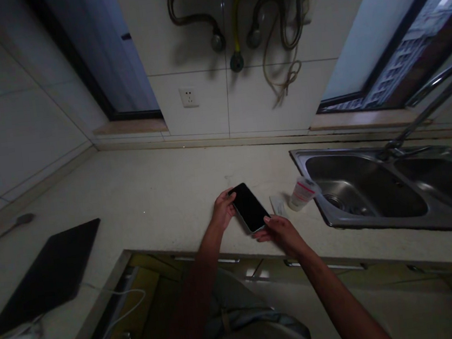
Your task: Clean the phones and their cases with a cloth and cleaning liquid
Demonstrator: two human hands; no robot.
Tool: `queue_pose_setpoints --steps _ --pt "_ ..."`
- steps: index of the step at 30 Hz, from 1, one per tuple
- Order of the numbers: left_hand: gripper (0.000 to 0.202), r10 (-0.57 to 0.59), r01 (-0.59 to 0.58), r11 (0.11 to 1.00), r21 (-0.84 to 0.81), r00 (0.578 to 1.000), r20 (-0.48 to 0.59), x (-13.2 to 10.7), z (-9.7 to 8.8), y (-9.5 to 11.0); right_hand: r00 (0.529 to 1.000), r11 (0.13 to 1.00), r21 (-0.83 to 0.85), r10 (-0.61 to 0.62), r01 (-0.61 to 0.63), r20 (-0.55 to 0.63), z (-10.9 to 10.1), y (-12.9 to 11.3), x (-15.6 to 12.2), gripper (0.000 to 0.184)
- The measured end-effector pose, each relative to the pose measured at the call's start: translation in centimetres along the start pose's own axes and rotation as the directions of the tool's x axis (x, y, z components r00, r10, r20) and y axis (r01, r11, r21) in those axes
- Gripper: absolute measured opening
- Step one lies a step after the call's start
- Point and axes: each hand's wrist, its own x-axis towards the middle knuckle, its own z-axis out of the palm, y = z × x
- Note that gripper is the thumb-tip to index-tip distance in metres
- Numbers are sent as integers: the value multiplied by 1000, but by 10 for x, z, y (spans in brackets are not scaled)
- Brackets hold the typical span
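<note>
A black smartphone (250,206) with a dark screen is held tilted over the front part of the counter. At its upper left edge my left hand (224,208) is closed on it, thumb lying on the front. My right hand (280,230) grips the lower right corner, with the thumb on the edge and the fingers partly underneath. Just right of the phone lies a small whitish flat item (278,205), whose kind I cannot make out. Beside that stands a clear plastic cup (302,192) with pink-red markings, slightly tilted in view.
A double steel sink (325,215) with a tall faucet (427,108) is on the right. On the left counter lie a flat black panel (52,273) and a white cable (129,292). Pipes (192,18) and a wall socket (189,97) are on the tiled back wall.
</note>
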Motion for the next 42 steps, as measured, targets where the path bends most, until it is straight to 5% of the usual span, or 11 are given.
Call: queue_pose_setpoints --steps 5,10,16,24,32,38,42 --pt "69 69 -69 997 39 998 0 -1 4 -5 985 992 -98 93 -79 145 12 3 -1 45" --pt "90 230 -166 925 342 961 -154 -4 3 -10 982 980 -169 130 -106 140 25 11 7 44" --pt "128 324 -102 620 778 936 -136 -12 4 -7 970 942 -319 164 -101 177 35 16 15 45" --pt "103 419 -57 257 965 906 -58 -9 7 -8 975 877 -467 189 -115 115 38 20 19 35" --pt "99 461 -14 -11 1000 887 18 -11 7 -8 995 874 -485 26 27 101 32 27 7 35" --pt "101 404 -6 -43 999 914 23 -8 -5 -13 992 833 -542 -128 110 4 9 16 -13 47" --pt "98 398 -27 -86 996 915 59 -6 -10 -16 896 672 -709 -424 216 -129 -26 -1 -18 45"
